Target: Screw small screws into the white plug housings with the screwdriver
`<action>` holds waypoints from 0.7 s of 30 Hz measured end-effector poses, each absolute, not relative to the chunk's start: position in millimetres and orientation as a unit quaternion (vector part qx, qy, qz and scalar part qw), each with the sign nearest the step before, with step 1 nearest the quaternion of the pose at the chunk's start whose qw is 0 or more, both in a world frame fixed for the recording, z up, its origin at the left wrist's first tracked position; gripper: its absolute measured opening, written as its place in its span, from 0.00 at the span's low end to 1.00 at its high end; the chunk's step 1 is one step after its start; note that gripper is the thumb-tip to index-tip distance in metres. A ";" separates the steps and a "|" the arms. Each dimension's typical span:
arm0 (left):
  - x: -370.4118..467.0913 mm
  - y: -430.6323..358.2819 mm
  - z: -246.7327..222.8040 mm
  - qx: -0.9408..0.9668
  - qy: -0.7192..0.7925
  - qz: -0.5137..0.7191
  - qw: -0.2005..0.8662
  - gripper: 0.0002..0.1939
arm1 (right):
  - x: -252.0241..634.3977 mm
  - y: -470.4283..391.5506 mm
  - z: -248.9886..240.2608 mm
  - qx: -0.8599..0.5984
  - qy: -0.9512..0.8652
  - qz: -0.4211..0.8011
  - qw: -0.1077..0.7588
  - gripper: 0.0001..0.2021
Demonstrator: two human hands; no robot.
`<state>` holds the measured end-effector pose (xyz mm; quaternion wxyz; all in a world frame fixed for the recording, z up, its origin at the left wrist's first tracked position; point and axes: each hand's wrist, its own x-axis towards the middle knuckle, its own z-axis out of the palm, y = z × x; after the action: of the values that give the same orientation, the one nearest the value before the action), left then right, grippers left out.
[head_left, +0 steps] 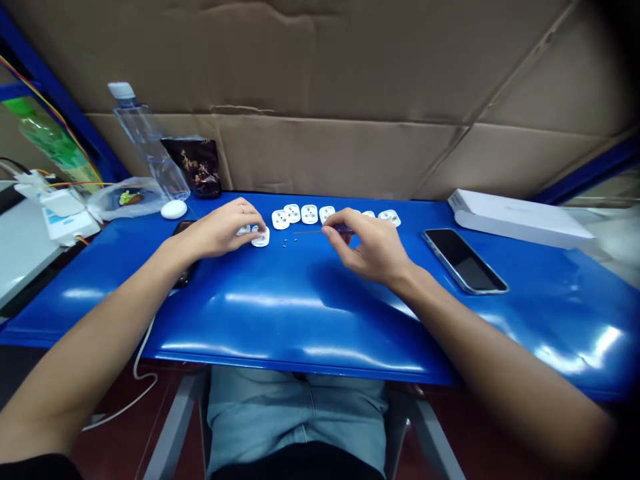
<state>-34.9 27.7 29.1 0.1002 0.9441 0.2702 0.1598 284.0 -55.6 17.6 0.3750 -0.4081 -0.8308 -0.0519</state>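
Note:
My left hand point(226, 228) is closed at the left, its fingertips on a small white square piece point(261, 237) that lies on the blue table point(280, 280). Between the fingers of my right hand point(373, 245) is a thin screwdriver point(344, 229) with a dark handle, its shaft pointing left. Several tiny screws point(285, 241) lie between the hands. Behind them stretches a row of white square pieces point(309, 214) with small metal parts in them; my right hand partly hides some.
A phone point(466, 260) and a long white box point(523, 218) lie at the right. At the left are a clear bottle point(150, 143), a dark pouch point(194, 165), a round white case point(174, 209), and another phone point(184, 275) partly under my left wrist. Cardboard stands behind.

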 end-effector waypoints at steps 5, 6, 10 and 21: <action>-27.2 16.4 36.7 0.941 0.261 0.165 0.136 0.14 | 283.5 -56.0 18.1 -0.414 -0.835 -0.058 0.359 0.05; -26.0 14.2 38.4 0.941 0.261 0.162 0.145 0.14 | 283.2 -56.2 18.0 -0.412 -0.837 -0.058 0.355 0.06; -21.1 7.6 40.4 0.929 0.274 0.166 0.185 0.13 | 278.6 -60.6 18.3 -0.379 -0.845 -0.056 0.373 0.06; -5.2 -3.0 32.0 0.891 0.313 0.186 0.272 0.15 | 263.9 -69.4 15.5 -0.349 -0.866 -0.031 0.358 0.07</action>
<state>-5.2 -3.0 32.0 0.2722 0.8909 0.3126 0.1857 263.9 -69.4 15.5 0.3581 -0.3487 -0.8656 -0.0305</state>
